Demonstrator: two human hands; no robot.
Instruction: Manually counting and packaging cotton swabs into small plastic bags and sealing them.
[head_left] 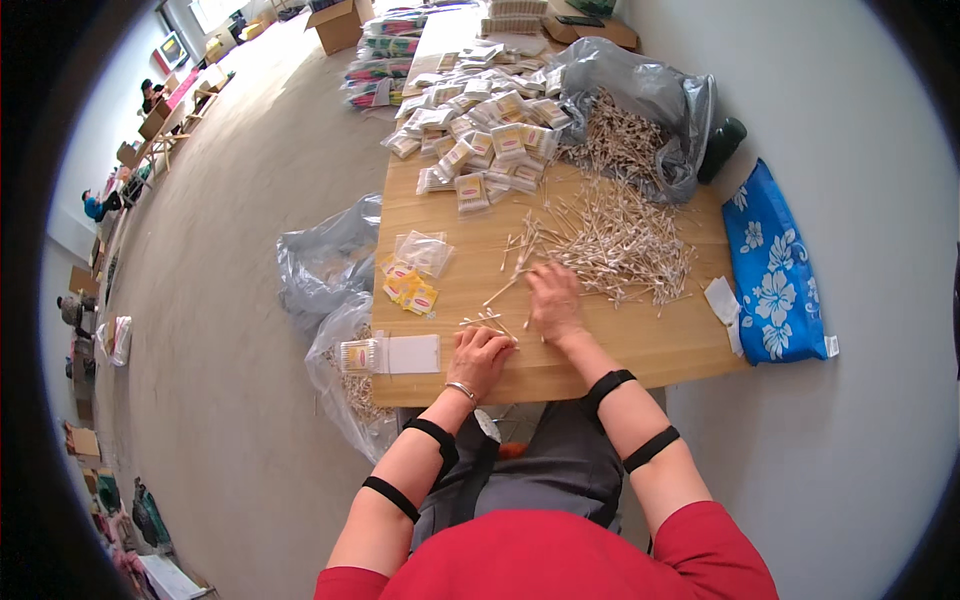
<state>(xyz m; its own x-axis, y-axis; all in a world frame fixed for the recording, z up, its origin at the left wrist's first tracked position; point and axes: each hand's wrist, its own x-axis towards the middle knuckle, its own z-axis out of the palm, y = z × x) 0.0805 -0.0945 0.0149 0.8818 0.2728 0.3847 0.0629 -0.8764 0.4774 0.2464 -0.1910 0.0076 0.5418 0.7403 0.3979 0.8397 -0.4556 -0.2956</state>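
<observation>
My left hand (479,361) rests at the table's near edge, its fingers curled over a few cotton swabs (486,318) whose ends stick out past the fingertips. Just right of it, my right hand (556,302) is bent down at the near left side of a big loose heap of swabs (625,250). Its fingers close on swabs there, with one stick jutting out to the left; how many it holds is hidden. Beside my left hand lies a clear bag filled with swabs (358,356), its open end over a white flat piece (412,354).
Yellow cards (408,288) and empty clear bags (424,252) lie on the wooden table (465,235). Filled swab packets (490,130) pile up farther back. A grey plastic sack (640,75) spills swabs. At right stands a blue flowered bag (775,270); plastic sacks (335,260) hang at left.
</observation>
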